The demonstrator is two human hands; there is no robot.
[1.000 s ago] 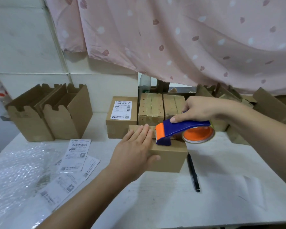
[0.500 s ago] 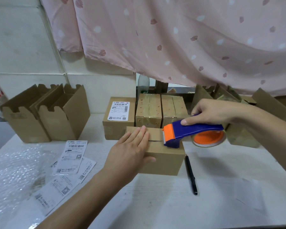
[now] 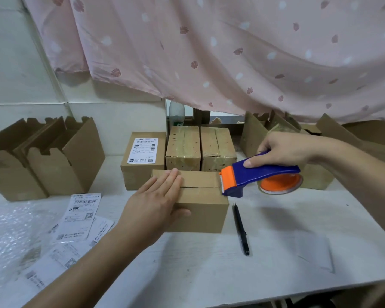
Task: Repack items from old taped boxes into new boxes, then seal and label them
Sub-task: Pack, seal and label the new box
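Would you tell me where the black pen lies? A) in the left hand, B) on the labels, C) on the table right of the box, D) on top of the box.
C: the pen lies on the table, just right of the box.

Matt brown corrugated cardboard box (image 3: pixel 200 205), glossy blue-and-orange plastic tape dispenser (image 3: pixel 260 174), shiny crinkled clear bubble wrap (image 3: pixel 7 236), soft pink patterned cloth curtain (image 3: pixel 209 52), pale wood-grain table (image 3: pixel 209 263)

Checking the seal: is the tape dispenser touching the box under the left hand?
Touching. The head view shows the tape dispenser meeting the box at its top right edge, no gap.
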